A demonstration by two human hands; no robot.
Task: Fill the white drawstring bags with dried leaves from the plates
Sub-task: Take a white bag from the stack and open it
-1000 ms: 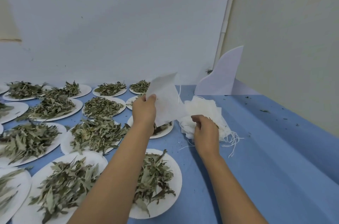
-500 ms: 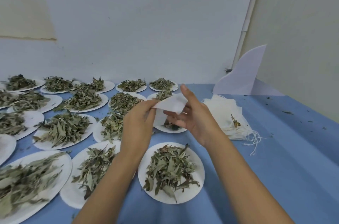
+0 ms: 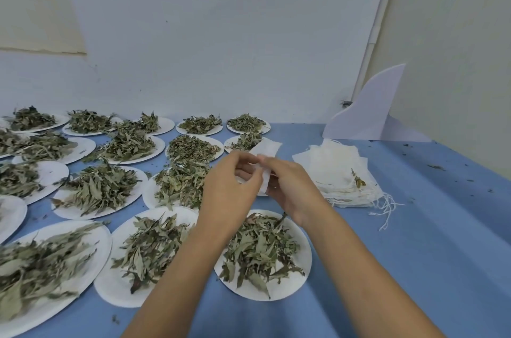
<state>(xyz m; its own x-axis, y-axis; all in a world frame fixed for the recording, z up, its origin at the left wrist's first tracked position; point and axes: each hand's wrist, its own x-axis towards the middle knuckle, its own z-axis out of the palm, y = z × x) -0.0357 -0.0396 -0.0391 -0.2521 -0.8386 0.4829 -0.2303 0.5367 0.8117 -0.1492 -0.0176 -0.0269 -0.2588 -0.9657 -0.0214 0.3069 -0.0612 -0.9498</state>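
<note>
right hand (image 3: 291, 188) has curled against left hand (image 3: 228, 188), both pinching the bag (image 3: 267, 147).

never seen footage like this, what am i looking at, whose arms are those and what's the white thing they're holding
There is no machine here. A person wears a camera on the head that looks forward and down, so the two bare arms are their own. The left hand and the right hand both pinch one thin white drawstring bag. Below, on the blue table, lie many round white paper plates heaped with dried green leaves. To the right lies a stack of flat white bags with loose strings.
</note>
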